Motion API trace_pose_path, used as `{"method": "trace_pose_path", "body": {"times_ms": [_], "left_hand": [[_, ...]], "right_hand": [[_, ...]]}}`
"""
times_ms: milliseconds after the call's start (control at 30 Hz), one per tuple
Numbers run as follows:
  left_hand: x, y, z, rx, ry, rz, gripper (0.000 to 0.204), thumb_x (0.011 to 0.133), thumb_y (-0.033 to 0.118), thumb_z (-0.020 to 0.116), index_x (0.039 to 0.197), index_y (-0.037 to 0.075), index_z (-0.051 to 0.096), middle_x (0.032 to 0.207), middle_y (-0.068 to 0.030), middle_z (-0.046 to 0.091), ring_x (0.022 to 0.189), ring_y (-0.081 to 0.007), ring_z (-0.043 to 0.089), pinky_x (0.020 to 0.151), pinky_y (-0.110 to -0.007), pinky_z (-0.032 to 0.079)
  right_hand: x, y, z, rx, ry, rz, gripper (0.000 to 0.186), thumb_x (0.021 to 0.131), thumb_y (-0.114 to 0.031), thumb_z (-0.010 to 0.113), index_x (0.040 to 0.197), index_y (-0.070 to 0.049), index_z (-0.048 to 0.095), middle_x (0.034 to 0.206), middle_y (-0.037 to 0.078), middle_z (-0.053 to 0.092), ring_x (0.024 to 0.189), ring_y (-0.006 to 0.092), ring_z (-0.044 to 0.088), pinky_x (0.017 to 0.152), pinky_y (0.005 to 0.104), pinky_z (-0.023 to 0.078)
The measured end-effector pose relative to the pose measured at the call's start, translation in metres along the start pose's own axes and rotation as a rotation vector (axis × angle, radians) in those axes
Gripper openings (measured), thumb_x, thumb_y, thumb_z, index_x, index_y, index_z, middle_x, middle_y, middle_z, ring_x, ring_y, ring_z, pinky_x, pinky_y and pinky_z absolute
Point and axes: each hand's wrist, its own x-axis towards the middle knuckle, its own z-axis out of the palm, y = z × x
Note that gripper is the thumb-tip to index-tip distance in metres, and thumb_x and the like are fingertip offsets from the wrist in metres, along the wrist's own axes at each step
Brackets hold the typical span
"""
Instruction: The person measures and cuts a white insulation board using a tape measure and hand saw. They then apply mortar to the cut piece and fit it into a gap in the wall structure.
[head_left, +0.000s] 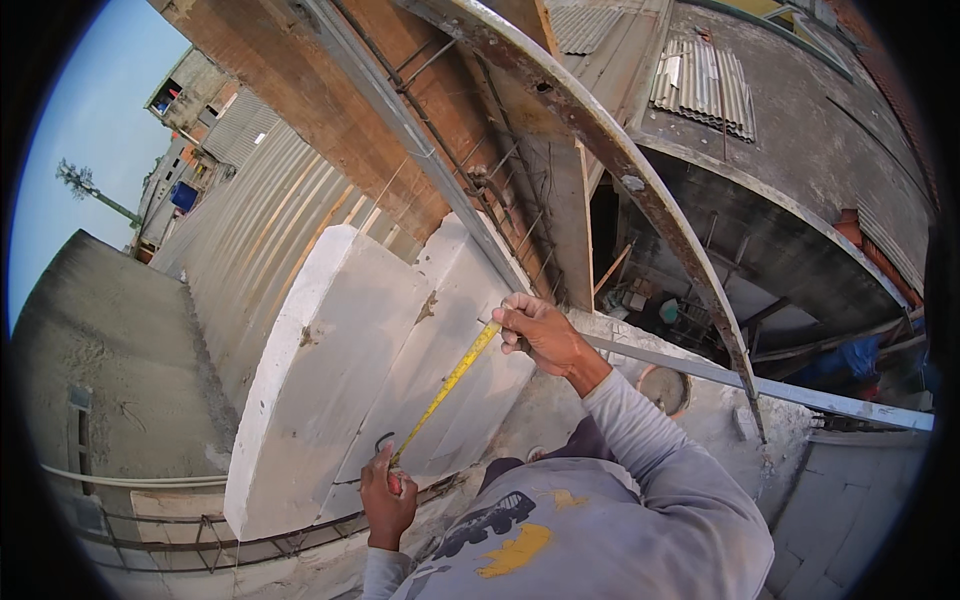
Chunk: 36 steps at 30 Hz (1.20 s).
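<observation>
A yellow tape measure blade (447,388) runs slanting across the face of a pale block wall (375,330), stretched between my two hands. My left hand (388,500) is closed around the tape's case, of which only a bit of red shows between the fingers. My right hand (545,335) pinches the far end of the blade near the wall's right edge, close to the foot of a long grey metal bar (440,165). A dark curved hook or clip (384,441) sticks up beside my left hand.
Wooden formwork boards (290,90) with a rebar cage (500,180) rise ahead. A rusty curved metal strip (640,180) arches to the right, above a grey beam (800,390). A round bucket (663,390) stands by my right arm. Rebar (200,545) runs along the lower left.
</observation>
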Motion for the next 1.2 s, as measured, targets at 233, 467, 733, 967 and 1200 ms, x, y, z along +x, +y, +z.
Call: {"method": "trace_pose_path", "body": {"times_ms": [233,467,733,967,1200], "left_hand": [[-0.019,0.032,-0.023,0.188,0.297,-0.457,0.020,0.097,0.010,0.066,0.113,0.000,0.072,0.105,-0.0180,0.069,0.093,-0.0337,0.063,0.081,-0.043,0.050],[0.018,0.031,0.017,0.311,0.493,-0.414,0.022,0.101,0.019,0.066,0.107,0.001,0.076,0.099,-0.0129,0.064,0.084,-0.0259,0.058,0.074,-0.039,0.048],[0.070,0.059,0.042,0.268,0.566,-0.577,0.020,0.100,0.020,0.068,0.107,0.002,0.076,0.095,-0.0111,0.060,0.081,-0.0267,0.058,0.072,-0.041,0.049],[0.094,0.070,0.055,0.254,0.655,-0.576,0.014,0.098,0.017,0.070,0.106,0.006,0.073,0.097,-0.0120,0.064,0.088,-0.0291,0.062,0.076,-0.042,0.050],[0.098,0.063,0.057,0.268,0.653,-0.502,0.012,0.099,0.014,0.067,0.107,0.006,0.072,0.106,-0.0100,0.067,0.096,-0.0264,0.063,0.083,-0.038,0.051]], "right_hand": [[0.085,-0.023,0.034,0.134,-0.048,0.050,0.017,0.105,-0.024,0.069,0.107,-0.007,0.066,0.090,-0.002,0.061,0.076,0.0091,0.059,0.078,0.0296,0.060],[0.117,0.023,0.047,0.172,0.021,0.036,0.030,0.110,-0.027,0.059,0.115,0.001,0.068,0.094,0.002,0.064,0.079,0.0112,0.061,0.083,0.0328,0.062],[0.128,0.013,0.041,-0.019,0.060,0.050,0.026,0.107,-0.024,0.064,0.111,0.002,0.068,0.086,0.005,0.066,0.067,0.0117,0.063,0.068,0.0283,0.056],[0.135,-0.003,0.037,-0.144,0.186,-0.089,0.028,0.105,-0.027,0.067,0.105,0.001,0.068,0.086,0.005,0.067,0.063,0.0110,0.063,0.062,0.0279,0.051],[0.138,-0.002,0.033,-0.136,0.157,-0.067,0.027,0.107,-0.029,0.064,0.103,-0.002,0.067,0.087,0.003,0.065,0.065,0.0103,0.063,0.063,0.0279,0.052]]}}
